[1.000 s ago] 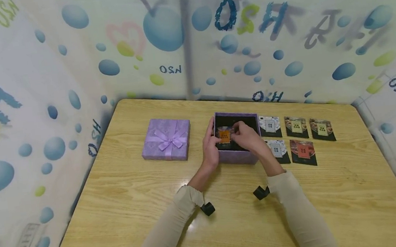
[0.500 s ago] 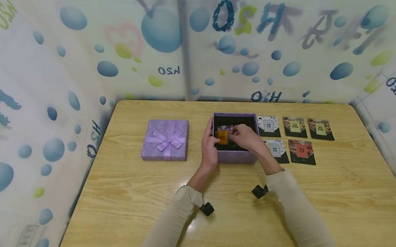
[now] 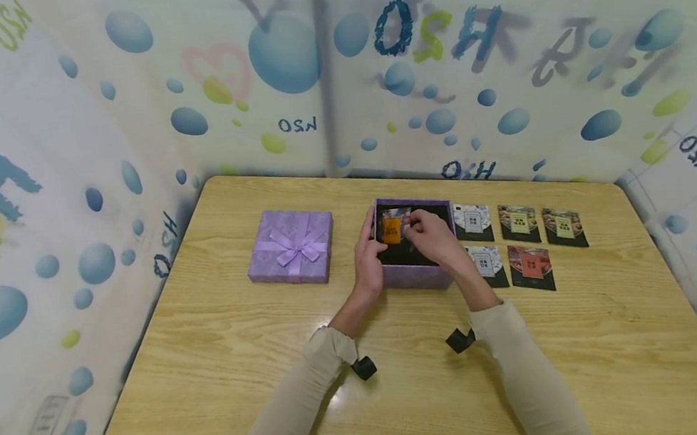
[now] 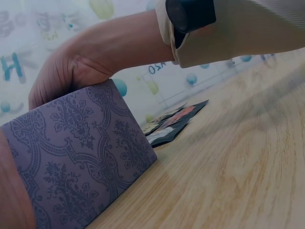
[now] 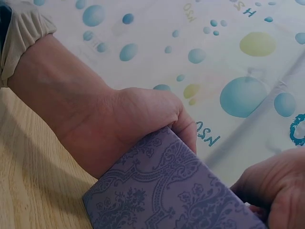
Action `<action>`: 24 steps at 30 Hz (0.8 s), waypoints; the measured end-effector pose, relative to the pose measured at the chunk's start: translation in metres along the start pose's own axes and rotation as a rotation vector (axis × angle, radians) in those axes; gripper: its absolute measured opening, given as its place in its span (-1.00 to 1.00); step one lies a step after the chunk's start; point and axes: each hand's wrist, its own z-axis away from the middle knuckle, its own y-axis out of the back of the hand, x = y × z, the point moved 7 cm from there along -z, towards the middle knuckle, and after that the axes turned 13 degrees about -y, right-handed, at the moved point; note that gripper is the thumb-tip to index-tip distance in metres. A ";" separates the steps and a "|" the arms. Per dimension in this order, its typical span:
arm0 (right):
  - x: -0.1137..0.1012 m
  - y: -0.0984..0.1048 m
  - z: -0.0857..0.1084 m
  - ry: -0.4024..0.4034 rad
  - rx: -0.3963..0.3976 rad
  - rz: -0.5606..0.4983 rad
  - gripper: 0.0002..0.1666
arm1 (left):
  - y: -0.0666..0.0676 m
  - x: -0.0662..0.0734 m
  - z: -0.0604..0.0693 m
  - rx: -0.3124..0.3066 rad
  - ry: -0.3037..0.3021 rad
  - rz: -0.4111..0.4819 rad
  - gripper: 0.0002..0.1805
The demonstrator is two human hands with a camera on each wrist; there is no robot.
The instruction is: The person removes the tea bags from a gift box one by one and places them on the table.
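A purple patterned gift box (image 3: 416,276) with a black inside stands uncovered at mid-table in the head view. My left hand (image 3: 368,262) grips its left wall, with the thumb over the rim and the fingers along the outside. Inside the box, near the far left corner, is a dark packet with an orange label (image 3: 391,230). My right hand (image 3: 431,235) reaches over the near right part of the rim and pinches the packet's right edge. Both wrist views show the box's outer wall (image 4: 81,152), which hides the packet and the right fingertips.
Left of the box lies its purple lid (image 3: 291,245) with a ribbon bow. To the right, several flat packets lie in two rows, among them a white one (image 3: 473,222), a yellow-labelled one (image 3: 520,224) and a red one (image 3: 531,267). Printed wall sheets enclose the table (image 3: 408,397).
The orange-labelled packet has shifted away from me, toward the far left corner of the box. My right fingers have moved slightly with it; my left hand keeps its hold.
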 end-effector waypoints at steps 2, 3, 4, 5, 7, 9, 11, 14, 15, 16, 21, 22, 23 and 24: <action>0.000 0.002 0.001 -0.002 0.016 -0.026 -0.64 | 0.000 0.000 0.000 0.000 0.006 -0.006 -0.11; 0.000 0.002 0.002 -0.002 0.029 -0.031 -0.62 | 0.000 0.000 0.000 0.000 0.007 -0.007 -0.11; 0.000 0.003 0.002 -0.002 0.043 -0.037 -0.60 | 0.000 -0.001 0.000 0.001 0.006 -0.007 -0.11; 0.000 0.004 0.002 0.000 0.056 -0.042 -0.59 | 0.000 -0.001 0.000 0.001 0.006 -0.009 -0.11; 0.000 0.006 0.003 0.004 0.082 -0.054 -0.56 | 0.000 -0.001 -0.001 -0.001 0.002 -0.008 -0.11; -0.001 0.009 0.005 0.004 0.097 -0.080 -0.55 | -0.001 -0.001 -0.001 -0.003 0.002 -0.006 -0.11; -0.001 0.011 0.007 0.011 0.101 -0.112 -0.55 | -0.001 -0.001 -0.001 -0.005 0.001 -0.003 -0.11; -0.002 0.015 0.011 0.028 0.098 -0.154 -0.55 | -0.002 0.000 -0.001 -0.008 -0.007 0.005 -0.12; -0.002 0.016 0.011 0.032 0.096 -0.163 -0.54 | -0.002 0.000 -0.001 -0.008 -0.010 0.009 -0.12; -0.002 0.017 0.011 0.037 0.092 -0.172 -0.54 | -0.002 0.000 -0.001 -0.007 -0.010 0.013 -0.12; 0.000 0.021 0.015 0.049 0.083 -0.197 -0.50 | -0.002 -0.001 0.000 0.002 0.001 0.024 -0.11; 0.000 0.022 0.016 0.050 0.083 -0.199 -0.48 | -0.002 -0.002 -0.001 0.006 0.004 0.025 -0.11; 0.000 0.023 0.018 0.049 0.086 -0.199 -0.47 | -0.002 -0.002 0.000 0.009 0.004 0.026 -0.11; 0.000 0.024 0.019 0.048 0.091 -0.196 -0.45 | -0.001 -0.002 0.000 0.012 0.004 0.028 -0.10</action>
